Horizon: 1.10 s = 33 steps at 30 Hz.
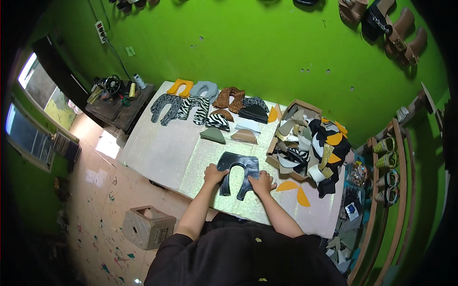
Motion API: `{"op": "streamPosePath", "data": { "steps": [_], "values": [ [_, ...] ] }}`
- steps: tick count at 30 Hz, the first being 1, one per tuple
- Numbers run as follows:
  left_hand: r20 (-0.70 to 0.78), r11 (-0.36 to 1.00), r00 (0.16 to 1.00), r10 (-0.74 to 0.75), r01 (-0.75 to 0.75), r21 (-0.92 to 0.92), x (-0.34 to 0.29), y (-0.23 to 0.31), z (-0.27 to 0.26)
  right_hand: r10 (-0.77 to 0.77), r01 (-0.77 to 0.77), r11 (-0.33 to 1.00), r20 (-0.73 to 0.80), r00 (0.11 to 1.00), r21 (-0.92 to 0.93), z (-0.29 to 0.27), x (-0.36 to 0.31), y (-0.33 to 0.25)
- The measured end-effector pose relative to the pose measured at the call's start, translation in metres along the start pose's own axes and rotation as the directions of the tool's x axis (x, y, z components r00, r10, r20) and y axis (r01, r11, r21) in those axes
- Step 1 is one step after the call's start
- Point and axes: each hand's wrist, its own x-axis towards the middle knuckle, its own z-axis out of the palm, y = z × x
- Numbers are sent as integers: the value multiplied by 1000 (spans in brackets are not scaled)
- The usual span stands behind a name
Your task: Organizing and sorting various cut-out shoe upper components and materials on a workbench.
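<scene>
A stack of black, shiny U-shaped shoe-upper pieces (237, 159) lies at the front of the table, its open end toward me. My left hand (213, 175) is closed on its left edge. My right hand (261, 183) grips the right edge, with the thumb on top and some fingers hidden beneath or beside it. Two yellow half-round pieces (287, 186) lie right of my right hand. Beyond the black stack are piles of half-round pieces: olive (213, 135), tan (244, 137), white (248, 125), zebra-striped (218, 121) and black (253, 114).
U-shaped stacks in yellow (180, 86), grey-blue (204, 89), zebra (195, 108), grey spotted (165, 107) and brown leopard (228, 98) line the table's far side. A cardboard box (305, 105) overflows with scraps at right. A sewing machine (113, 85) stands left; a stool (149, 228) below.
</scene>
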Motion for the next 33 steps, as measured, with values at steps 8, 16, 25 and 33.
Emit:
{"op": "streamPosePath", "data": {
  "steps": [8, 16, 25, 33],
  "values": [
    [79, 985, 990, 121, -110, -130, 5, -4, -4, 50, -48, 995, -16, 999, 83, 8, 4, -7],
    [213, 951, 933, 289, -256, -171, -5, -16, -17, 71, -2, 943, -195, 978, 333, 46, 3, 16],
    [152, 831, 878, 453, -355, -428, 54, -92, -117, -47, 16, 719, 26, 999, 695, 83, -26, -95],
    [93, 846, 922, 377, -301, -441, 148, -153, -199, -161, 157, 888, -28, 987, 432, 137, -18, -223]
  ]
}}
